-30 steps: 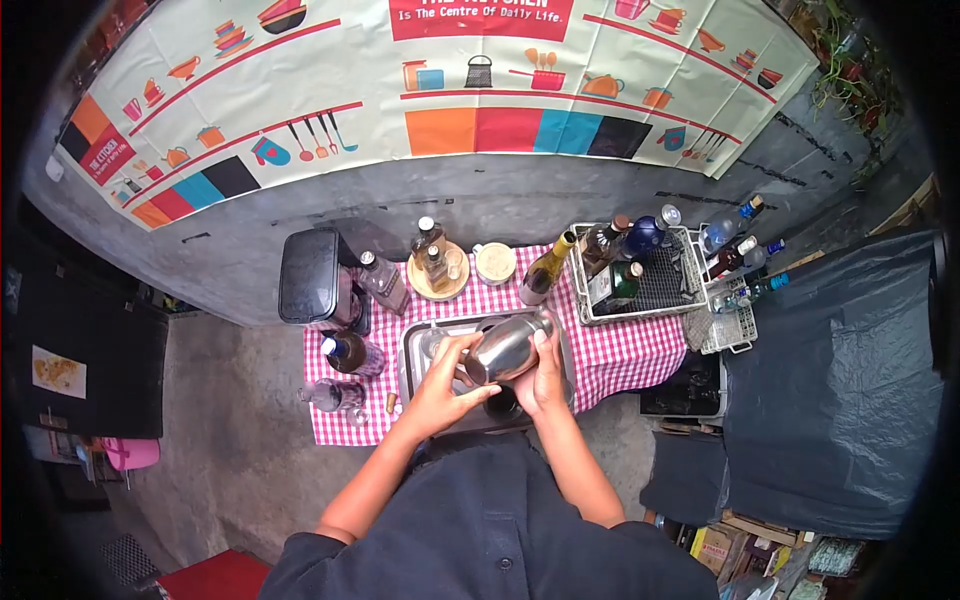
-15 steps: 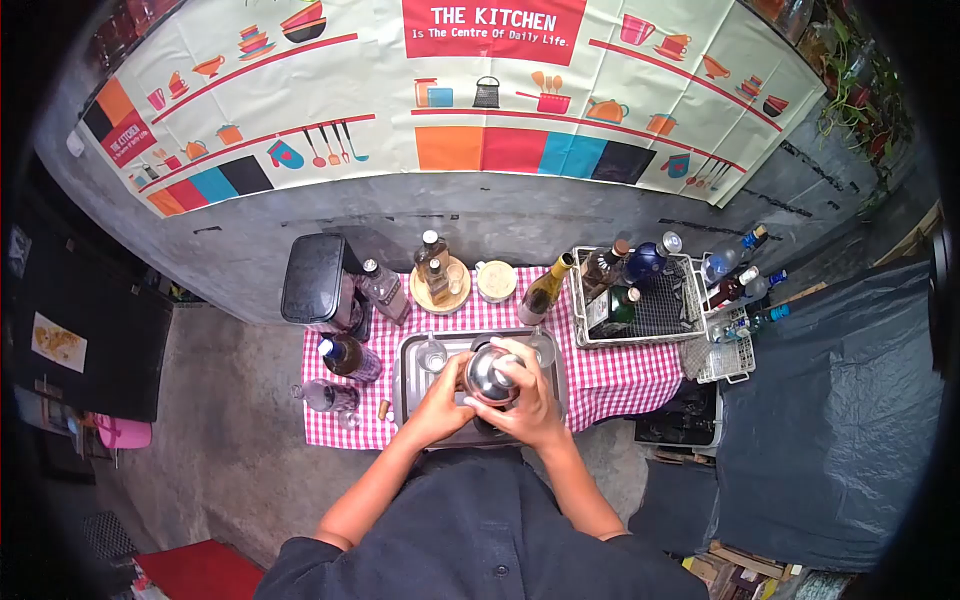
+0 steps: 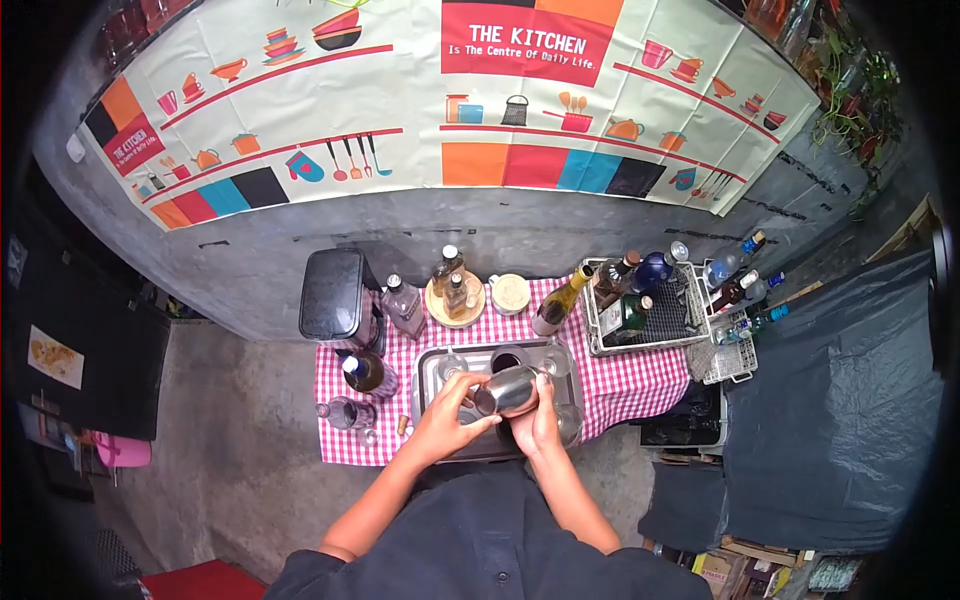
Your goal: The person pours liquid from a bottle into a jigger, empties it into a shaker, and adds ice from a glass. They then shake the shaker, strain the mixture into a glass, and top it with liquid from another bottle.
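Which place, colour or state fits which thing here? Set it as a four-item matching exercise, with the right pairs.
1. Metal shaker
2. Black-topped container
3. White basket
4. Tablecloth

A. Holding bottles
B. Red-and-white checked
C. Held between left hand and right hand
D. Standing at the back left

Pairs: 1-C; 2-D; 3-A; 4-B

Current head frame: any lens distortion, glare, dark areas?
Head view overall: wide-angle bowing, clear along the wall banner; head view, corners: vignetted to black; head view, centre: bright highlights on the metal shaker; head view, right: streaky sheen on the dark sheeting.
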`<state>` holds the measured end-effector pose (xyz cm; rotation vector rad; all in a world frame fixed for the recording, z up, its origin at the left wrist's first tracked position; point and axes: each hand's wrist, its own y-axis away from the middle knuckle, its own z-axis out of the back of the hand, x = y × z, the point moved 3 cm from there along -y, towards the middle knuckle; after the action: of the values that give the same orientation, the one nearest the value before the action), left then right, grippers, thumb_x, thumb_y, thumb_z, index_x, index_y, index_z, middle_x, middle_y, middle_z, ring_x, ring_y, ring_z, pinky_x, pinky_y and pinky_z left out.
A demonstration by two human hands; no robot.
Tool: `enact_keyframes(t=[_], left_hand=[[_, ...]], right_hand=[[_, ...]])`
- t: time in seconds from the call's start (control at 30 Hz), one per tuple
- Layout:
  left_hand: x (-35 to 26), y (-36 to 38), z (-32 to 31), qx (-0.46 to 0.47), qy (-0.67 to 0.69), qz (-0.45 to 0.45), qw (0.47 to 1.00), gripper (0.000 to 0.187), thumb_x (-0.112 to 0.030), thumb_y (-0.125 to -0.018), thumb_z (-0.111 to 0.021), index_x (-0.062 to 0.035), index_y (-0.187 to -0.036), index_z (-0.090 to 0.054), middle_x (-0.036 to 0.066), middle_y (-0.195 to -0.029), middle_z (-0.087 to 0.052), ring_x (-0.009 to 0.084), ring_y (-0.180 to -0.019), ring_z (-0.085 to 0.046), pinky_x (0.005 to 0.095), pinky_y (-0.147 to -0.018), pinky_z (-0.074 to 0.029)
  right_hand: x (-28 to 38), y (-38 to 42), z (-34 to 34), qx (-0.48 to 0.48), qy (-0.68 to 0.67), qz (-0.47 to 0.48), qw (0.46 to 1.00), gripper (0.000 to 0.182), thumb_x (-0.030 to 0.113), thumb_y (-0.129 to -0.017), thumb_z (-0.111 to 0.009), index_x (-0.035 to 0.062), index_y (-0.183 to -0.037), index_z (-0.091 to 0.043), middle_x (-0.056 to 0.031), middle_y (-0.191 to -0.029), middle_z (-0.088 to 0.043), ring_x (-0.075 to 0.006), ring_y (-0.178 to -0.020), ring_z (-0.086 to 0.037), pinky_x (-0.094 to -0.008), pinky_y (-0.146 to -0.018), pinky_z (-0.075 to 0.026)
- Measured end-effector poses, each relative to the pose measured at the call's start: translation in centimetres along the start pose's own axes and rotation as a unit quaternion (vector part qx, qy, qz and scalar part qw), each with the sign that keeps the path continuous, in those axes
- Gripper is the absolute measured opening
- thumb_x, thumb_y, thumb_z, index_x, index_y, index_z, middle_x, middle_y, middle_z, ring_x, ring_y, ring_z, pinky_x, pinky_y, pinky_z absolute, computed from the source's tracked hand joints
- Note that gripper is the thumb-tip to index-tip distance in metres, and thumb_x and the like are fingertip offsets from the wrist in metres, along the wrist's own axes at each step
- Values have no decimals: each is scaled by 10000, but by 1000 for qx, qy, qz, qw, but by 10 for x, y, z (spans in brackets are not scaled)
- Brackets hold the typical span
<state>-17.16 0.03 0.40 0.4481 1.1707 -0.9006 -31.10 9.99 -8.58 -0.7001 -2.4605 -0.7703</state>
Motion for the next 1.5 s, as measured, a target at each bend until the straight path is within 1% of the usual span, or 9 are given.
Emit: enact_keyframes(t=[0.2, 0.33, 0.47, 0.6, 0.77, 0.97, 1.2, 1.33, 1.5], left_hand=[[38, 15, 14, 70, 77, 95, 990, 611, -83, -772, -796, -65, -1289, -471, 105, -1164, -604, 226, -1048, -623, 357, -922, -515], [57, 20, 11, 76, 202, 96, 972, 621, -28, -780, -759, -68, -1312, -441, 132, -1207, -598, 232, -1137, -608, 376, -986, -488], [50, 18, 29, 73, 174, 56, 980, 661, -76, -750, -808, -61, -1322, -479, 114, -1223, -575, 231, -1141, -590, 373, -994, -478], [26, 15, 40, 45, 26, -20, 998, 624, -190, -733, -854, -50, -1264, -555, 107, -1157, -554, 232, -1093, -575, 364, -941, -496], [21, 13, 17, 48, 31, -19, 998, 594, -163, -759, -830, -69, -1278, -557, 96, -1194, -548, 223, -1098, -571, 352, -917, -503], [31, 9, -2, 62, 42, 36, 997, 564, -92, -765, -798, -39, -1242, -503, 106, -1146, -541, 225, -1058, -603, 355, -916, -506], [47, 5, -52, 41, 224, 96, 969, 671, -21, -762, -790, -35, -1304, -393, 124, -1196, -569, 232, -1137, -592, 362, -980, -481], [30, -1, -50, 39, 128, 54, 990, 752, -62, -731, -826, -44, -1350, -400, 100, -1215, -550, 200, -1126, -551, 351, -956, -459], [-10, -11, -42, -9, 27, -12, 1000, 638, -133, -695, -864, -46, -1248, -557, 101, -1191, -543, 224, -1072, -559, 343, -905, -476]], right_hand=[[16, 21, -33, 4, 300, 270, 915, 850, 126, -762, -817, 150, -1415, -272, -165, -1281, -483, -289, -1161, -532, -404, -962, -472], [21, 52, -90, 228, 564, 477, 634, 827, 169, -683, -887, 140, -1317, -357, -221, -1298, -510, -380, -1154, -567, -441, -931, -502], [1, 43, -74, 133, 452, 444, 762, 839, 100, -709, -849, 106, -1357, -317, -188, -1307, -511, -295, -1168, -544, -388, -902, -508], [-12, 29, -46, -31, 116, 142, 982, 619, 193, -921, -617, 107, -1428, -273, -129, -1309, -493, -229, -1106, -558, -395, -978, -472], [-40, 11, 4, 5, -53, -67, 996, 268, 299, -983, -568, 197, -1220, -498, -22, -1185, -561, -186, -1137, -552, -442, -972, -480], [9, 19, -10, -36, 154, 139, 978, 698, 123, -877, -694, 140, -1431, -270, -67, -1237, -480, -148, -1054, -537, -314, -863, -518], [73, 46, -64, 232, 548, 473, 650, 775, 221, -702, -873, 114, -1311, -405, -212, -1285, -526, -393, -1123, -586, -452, -924, -506], [80, 37, -45, 183, 461, 434, 752, 805, 148, -731, -846, 92, -1359, -345, -184, -1320, -502, -310, -1183, -550, -396, -964, -483], [65, 7, -2, 9, 79, 82, 993, 621, 180, -932, -614, 162, -1457, -285, -58, -1237, -502, -188, -1129, -529, -392, -983, -471]])
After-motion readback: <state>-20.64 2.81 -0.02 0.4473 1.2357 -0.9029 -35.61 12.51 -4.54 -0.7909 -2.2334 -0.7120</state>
